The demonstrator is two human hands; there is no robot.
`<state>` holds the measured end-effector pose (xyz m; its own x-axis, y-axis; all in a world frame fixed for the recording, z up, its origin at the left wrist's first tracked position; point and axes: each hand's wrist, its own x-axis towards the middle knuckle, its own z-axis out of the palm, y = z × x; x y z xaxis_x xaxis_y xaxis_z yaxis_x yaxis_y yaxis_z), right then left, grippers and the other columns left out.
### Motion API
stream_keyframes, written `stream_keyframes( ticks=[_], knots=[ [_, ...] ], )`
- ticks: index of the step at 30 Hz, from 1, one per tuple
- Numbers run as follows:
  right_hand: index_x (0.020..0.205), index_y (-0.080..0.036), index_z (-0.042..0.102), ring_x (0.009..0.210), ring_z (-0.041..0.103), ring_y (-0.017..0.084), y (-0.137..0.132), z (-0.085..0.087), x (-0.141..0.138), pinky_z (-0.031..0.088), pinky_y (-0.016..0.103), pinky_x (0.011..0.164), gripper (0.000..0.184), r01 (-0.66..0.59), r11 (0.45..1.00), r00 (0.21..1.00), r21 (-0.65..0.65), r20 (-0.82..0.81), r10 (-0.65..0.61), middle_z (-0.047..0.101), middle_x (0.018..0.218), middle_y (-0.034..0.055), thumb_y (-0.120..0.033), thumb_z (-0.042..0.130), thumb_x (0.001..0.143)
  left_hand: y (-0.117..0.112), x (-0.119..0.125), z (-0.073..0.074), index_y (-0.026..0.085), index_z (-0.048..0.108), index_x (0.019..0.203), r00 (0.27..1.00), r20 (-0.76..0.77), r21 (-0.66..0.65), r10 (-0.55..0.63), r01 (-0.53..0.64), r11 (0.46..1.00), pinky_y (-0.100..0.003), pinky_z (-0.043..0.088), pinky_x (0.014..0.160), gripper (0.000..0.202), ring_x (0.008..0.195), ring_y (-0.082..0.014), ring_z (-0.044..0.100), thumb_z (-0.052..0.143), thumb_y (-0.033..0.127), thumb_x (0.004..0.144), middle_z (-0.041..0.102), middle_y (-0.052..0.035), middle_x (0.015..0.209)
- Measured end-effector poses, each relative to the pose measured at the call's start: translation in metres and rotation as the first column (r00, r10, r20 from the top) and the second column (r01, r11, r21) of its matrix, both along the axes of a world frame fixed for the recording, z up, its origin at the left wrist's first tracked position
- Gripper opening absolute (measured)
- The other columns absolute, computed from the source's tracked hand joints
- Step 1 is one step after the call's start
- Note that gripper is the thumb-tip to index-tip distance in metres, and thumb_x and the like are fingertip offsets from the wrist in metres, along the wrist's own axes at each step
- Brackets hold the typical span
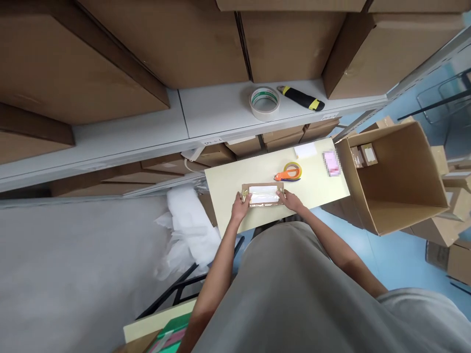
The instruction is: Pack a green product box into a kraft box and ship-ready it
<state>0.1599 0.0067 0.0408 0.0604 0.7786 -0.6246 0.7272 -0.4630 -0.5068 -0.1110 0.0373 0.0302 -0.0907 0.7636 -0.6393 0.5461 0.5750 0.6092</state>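
A small cardboard box [263, 194] with a white label and clear shiny tape across its top is held level over the pale yellow table [228, 191]. My left hand [240, 207] grips its left end, thumb on the top edge. At the right end, my right hand [290, 200] has its thumb on top and fingers at the side. Just beyond the box lies an orange tape dispenser [283, 175] with a yellow-rimmed roll. Whether the box touches the tabletop I cannot tell.
A large open carton [401, 171] stands right of the table, with small boxes [368, 154] inside. On the grey shelf [217, 110] rest a tape roll [264, 104] and a utility knife [301, 98]. White foam wrap [191, 225] hangs at the left. A pink item [331, 163] lies near the carton.
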Motion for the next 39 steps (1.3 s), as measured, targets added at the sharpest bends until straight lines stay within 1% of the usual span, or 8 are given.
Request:
stream_keyframes(
  ticks=[4, 10, 16, 21, 25, 29, 34, 39],
  knots=[
    [0.16, -0.013, 0.057, 0.145, 0.065, 0.033, 0.026, 0.006, 0.034, 0.05, 0.043, 0.12, 0.051, -0.175, 0.976, 0.97, 0.127, 0.19, 0.149, 0.069, 0.155, 0.0237, -0.042, 0.04, 0.122, -0.019, 0.023, 0.014, -0.005, 0.031, 0.174, 0.97, -0.165, 0.23, 0.176, -0.136, 0.964, -0.046, 0.026, 0.143, 0.096, 0.176, -0.038, 0.031, 0.059, 0.056, 0.106, 0.032, -0.0343, 0.183],
    [0.155, -0.003, 0.059, 0.149, 0.056, 0.039, 0.081, -0.017, 0.064, 0.036, 0.05, 0.133, 0.052, -0.538, 0.839, 0.82, 0.087, 0.287, 0.496, 0.064, 0.157, 0.0316, -0.02, 0.066, 0.106, -0.032, 0.085, 0.032, 0.009, 0.048, 0.168, 0.924, -0.224, 0.403, 0.311, -0.203, 0.892, -0.054, 0.027, 0.144, 0.074, 0.175, -0.0376, 0.032, 0.053, 0.054, 0.11, 0.039, -0.028, 0.182],
    [0.148, -0.001, 0.062, 0.13, 0.072, 0.037, 0.095, -0.037, 0.068, 0.045, 0.049, 0.124, 0.049, -0.594, 0.802, 0.783, 0.052, 0.267, 0.562, 0.078, 0.13, 0.0333, -0.005, 0.05, 0.101, -0.038, 0.153, 0.046, 0.015, 0.063, 0.156, 0.921, -0.183, 0.453, 0.345, -0.233, 0.861, -0.057, 0.035, 0.141, 0.054, 0.169, -0.0361, 0.045, 0.058, 0.042, 0.109, 0.054, -0.0236, 0.173],
    [0.157, -0.008, 0.057, 0.127, 0.077, 0.039, 0.097, -0.022, 0.078, 0.058, 0.05, 0.11, 0.051, -0.544, 0.835, 0.816, 0.084, 0.285, 0.503, 0.08, 0.131, 0.0296, -0.018, 0.045, 0.109, -0.047, 0.186, 0.053, 0.022, 0.075, 0.141, 0.96, 0.031, 0.338, 0.277, -0.271, 0.901, -0.054, 0.053, 0.13, 0.04, 0.147, -0.0334, 0.07, 0.06, 0.032, 0.106, 0.076, -0.015, 0.152],
    [0.16, -0.012, 0.055, 0.115, 0.082, 0.039, 0.089, 0.018, 0.085, 0.064, 0.049, 0.1, 0.055, -0.422, 0.885, 0.893, 0.197, 0.256, 0.37, 0.082, 0.127, 0.0231, -0.04, 0.043, 0.114, -0.026, 0.196, 0.054, 0.02, 0.075, 0.136, 0.896, 0.326, 0.213, 0.3, -0.379, 0.901, -0.049, 0.059, 0.122, 0.039, 0.127, -0.03, 0.081, 0.066, 0.032, 0.1, 0.081, -0.0167, 0.142],
    [0.15, -0.018, 0.063, 0.114, 0.082, 0.041, 0.074, 0.079, 0.078, 0.065, 0.051, 0.1, 0.053, -0.289, 0.875, 0.957, 0.389, 0.116, 0.264, 0.083, 0.127, 0.0219, -0.05, 0.051, 0.111, 0.008, 0.196, 0.076, 0.018, 0.074, 0.121, 0.781, 0.536, 0.263, 0.322, -0.516, 0.815, -0.045, 0.065, 0.112, 0.034, 0.113, -0.0261, 0.083, 0.07, 0.034, 0.092, 0.085, -0.0141, 0.12],
    [0.147, -0.021, 0.063, 0.119, 0.08, 0.039, 0.083, 0.164, 0.04, 0.066, 0.052, 0.101, 0.046, -0.22, 0.724, 0.957, 0.653, 0.002, 0.289, 0.081, 0.131, 0.02, -0.049, 0.055, 0.112, 0.037, 0.167, 0.136, 0.02, 0.075, 0.102, 0.591, 0.758, 0.284, 0.274, -0.679, 0.677, -0.043, 0.071, 0.096, 0.028, 0.093, -0.0236, 0.083, 0.078, 0.039, 0.083, 0.082, -0.0054, 0.093],
    [0.148, -0.02, 0.06, 0.12, 0.079, 0.037, 0.145, 0.24, -0.022, 0.064, 0.049, 0.102, 0.042, -0.314, 0.526, 0.909, 0.79, 0.091, 0.406, 0.079, 0.133, 0.0193, -0.045, 0.055, 0.114, 0.073, 0.106, 0.201, 0.02, 0.078, 0.115, 0.46, 0.874, 0.278, 0.158, -0.739, 0.613, -0.048, 0.067, 0.111, 0.037, 0.117, -0.0289, 0.083, 0.083, 0.04, 0.084, 0.085, -0.0106, 0.118]
  ],
)
